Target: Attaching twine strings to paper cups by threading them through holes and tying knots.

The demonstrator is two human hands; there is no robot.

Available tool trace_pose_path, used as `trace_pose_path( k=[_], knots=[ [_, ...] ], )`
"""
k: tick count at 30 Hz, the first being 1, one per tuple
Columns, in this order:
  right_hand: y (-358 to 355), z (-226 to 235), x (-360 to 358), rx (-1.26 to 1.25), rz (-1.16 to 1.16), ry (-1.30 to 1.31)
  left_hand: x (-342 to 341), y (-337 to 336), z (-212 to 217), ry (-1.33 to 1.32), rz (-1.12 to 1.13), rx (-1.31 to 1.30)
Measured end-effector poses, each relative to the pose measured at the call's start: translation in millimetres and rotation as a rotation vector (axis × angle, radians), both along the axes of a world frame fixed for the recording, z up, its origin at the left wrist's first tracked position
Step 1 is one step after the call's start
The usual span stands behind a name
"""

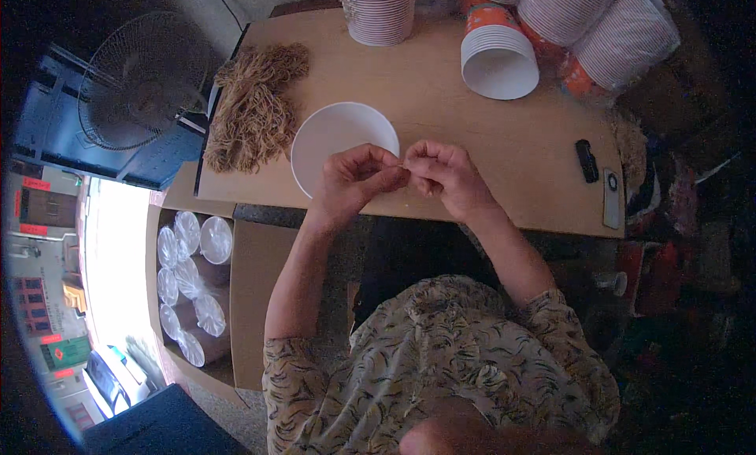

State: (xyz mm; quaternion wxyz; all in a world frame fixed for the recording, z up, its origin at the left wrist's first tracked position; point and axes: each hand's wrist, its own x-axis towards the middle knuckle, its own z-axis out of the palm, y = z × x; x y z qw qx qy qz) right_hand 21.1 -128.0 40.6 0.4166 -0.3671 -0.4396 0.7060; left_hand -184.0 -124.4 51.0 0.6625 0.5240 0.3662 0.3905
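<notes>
Above the near edge of the table, my left hand (358,179) and my right hand (447,175) meet with thumbs and forefingers pinched. Something thin and pale seems to be between the fingertips, too small to name. Just behind my left hand is a white bowl or tub (335,132), its round opening facing me; the hand covers part of its rim. To the left of it lies a tangled heap of brown twine-like strands (256,109).
Stacked cups (378,14) stand at the far edge, with white-and-orange tubs (500,57) and bagged stacks (571,10) at far right. A black object (587,160) lies near the right edge. Left below are a carton (268,297) of wrapped tubs (187,278) and a fan (142,81).
</notes>
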Motion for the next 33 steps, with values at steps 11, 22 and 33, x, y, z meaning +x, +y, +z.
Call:
trace_pose_path(
  k=[11,22,33],
  knots=[
    [-2.5,-8.3,-2.6,-0.146,-0.058,0.184,-1.7,1.3,-1.2,-0.053,-0.010,-0.028],
    [-2.4,2.2,1.9,0.185,-0.077,-0.263,-1.3,2.3,-3.7,-0.061,-0.027,-0.059],
    [-3.0,5.0,-2.3,0.188,-0.192,-0.160,-2.3,3.6,-1.1,-0.097,-0.048,-0.077]
  ],
)
